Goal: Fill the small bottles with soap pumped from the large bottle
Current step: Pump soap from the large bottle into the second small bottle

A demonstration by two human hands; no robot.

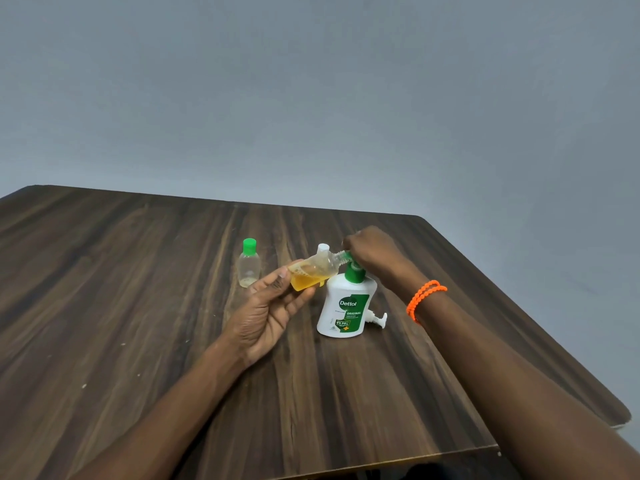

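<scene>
Head view, centre of the frame: my left hand (268, 308) holds a small bottle (313, 271) tilted nearly on its side, fingers curled round its base, its open neck brought up to the green nozzle of the large bottle (344, 306), which stands upright on the worktop (138, 306) just right of centre. My right hand (372, 252) sits closed over the pump head (353, 268), pressing or gripping it; which of the two I cannot tell from here. Amber soap pools in the lower end of the tilted bottle, roughly a third full by my reading. A second small bottle (249, 263), green cap on and almost empty, stands upright to the left, apart from both hands. A white cap (323, 247) shows just behind the held bottle, and a white pump part (377, 320) lies beside the large bottle's base.

The risks, as I judge them: the neck is narrow and meets the nozzle at an angle, so a hard stroke could send soap down the outside. Tilted this far, the bottle may also spill from its mouth as the level rises. A sideways push on the pump could tip the large bottle.
</scene>
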